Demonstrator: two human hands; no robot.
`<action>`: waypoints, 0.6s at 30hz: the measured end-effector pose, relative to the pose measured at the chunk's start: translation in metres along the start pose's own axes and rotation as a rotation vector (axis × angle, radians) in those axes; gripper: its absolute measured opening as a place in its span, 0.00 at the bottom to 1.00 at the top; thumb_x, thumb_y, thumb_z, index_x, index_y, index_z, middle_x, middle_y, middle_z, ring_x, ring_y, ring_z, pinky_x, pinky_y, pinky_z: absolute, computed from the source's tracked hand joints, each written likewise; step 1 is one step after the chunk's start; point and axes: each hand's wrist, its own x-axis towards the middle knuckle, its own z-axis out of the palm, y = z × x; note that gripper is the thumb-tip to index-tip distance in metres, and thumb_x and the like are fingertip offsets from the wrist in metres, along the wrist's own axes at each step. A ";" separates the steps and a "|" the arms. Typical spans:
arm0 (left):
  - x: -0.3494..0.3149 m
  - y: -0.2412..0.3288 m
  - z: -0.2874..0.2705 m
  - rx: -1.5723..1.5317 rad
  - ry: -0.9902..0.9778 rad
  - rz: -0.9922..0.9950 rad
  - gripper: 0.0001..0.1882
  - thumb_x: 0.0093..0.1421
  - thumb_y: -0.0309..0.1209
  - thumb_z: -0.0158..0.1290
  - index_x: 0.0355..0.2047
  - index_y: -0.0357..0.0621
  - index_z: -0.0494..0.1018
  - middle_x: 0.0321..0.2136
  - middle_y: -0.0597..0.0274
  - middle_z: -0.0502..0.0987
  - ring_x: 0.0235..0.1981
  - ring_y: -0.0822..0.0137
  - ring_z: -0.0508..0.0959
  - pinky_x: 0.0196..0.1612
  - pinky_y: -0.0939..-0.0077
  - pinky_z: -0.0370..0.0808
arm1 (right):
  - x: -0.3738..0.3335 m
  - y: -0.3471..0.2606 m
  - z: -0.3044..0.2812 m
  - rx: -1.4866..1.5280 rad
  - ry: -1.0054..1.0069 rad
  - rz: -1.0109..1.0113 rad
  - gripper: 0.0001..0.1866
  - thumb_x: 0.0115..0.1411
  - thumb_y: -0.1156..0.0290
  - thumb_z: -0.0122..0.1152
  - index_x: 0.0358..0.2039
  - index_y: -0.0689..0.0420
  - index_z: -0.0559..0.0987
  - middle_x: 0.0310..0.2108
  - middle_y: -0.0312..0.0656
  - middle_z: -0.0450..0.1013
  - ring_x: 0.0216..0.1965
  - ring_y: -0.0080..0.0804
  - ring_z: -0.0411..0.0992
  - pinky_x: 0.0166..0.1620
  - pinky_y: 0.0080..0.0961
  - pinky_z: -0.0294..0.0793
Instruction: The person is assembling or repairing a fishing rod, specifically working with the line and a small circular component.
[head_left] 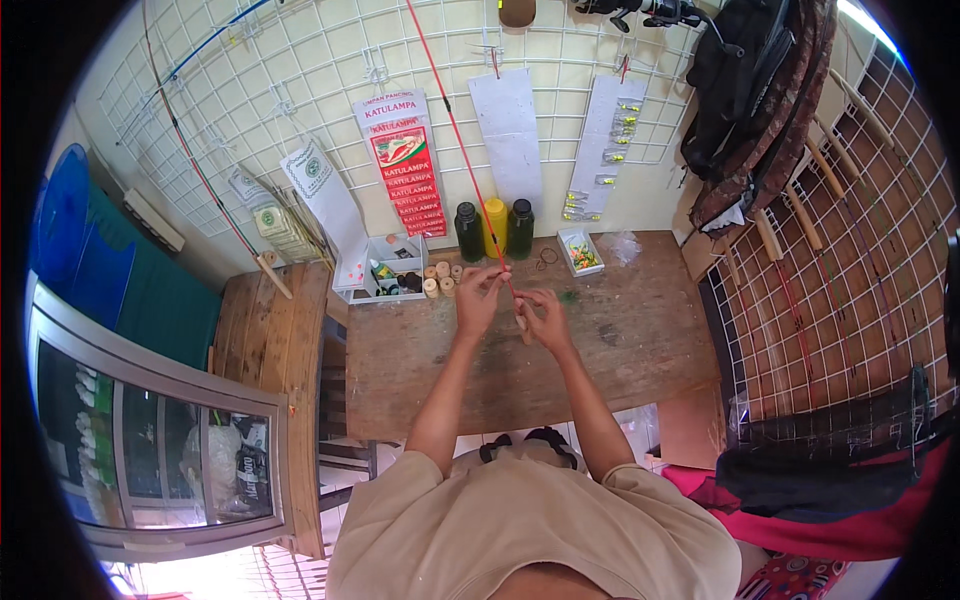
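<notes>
The red rod slants over the counter, its long end toward 11 o'clock. The left grip pinches it; the right grip pinches it lower, toward 5 o'clock, nearer the pale handle.

three bottles and a tray line the back edge of the bench, a white bin at its back left corner.
</notes>
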 end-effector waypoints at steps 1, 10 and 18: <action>0.000 -0.001 -0.001 -0.006 -0.012 -0.007 0.09 0.53 0.33 0.60 0.35 0.47 0.81 0.28 0.60 0.77 0.30 0.69 0.73 0.34 0.76 0.71 | 0.003 -0.007 -0.002 0.020 0.004 0.036 0.12 0.53 0.71 0.60 0.40 0.54 0.80 0.36 0.43 0.76 0.44 0.41 0.69 0.49 0.33 0.66; 0.004 0.027 -0.005 0.062 0.033 0.012 0.10 0.53 0.32 0.60 0.36 0.44 0.80 0.29 0.61 0.77 0.29 0.72 0.73 0.33 0.79 0.70 | 0.020 -0.042 -0.009 0.068 0.099 -0.004 0.11 0.50 0.74 0.64 0.36 0.54 0.82 0.34 0.39 0.77 0.40 0.36 0.68 0.46 0.30 0.68; -0.008 0.036 -0.009 0.080 0.084 -0.027 0.09 0.53 0.29 0.60 0.34 0.42 0.80 0.29 0.60 0.78 0.30 0.72 0.75 0.32 0.79 0.72 | 0.030 -0.059 -0.011 0.075 0.052 -0.091 0.11 0.47 0.75 0.65 0.34 0.57 0.81 0.31 0.40 0.77 0.38 0.37 0.70 0.43 0.31 0.70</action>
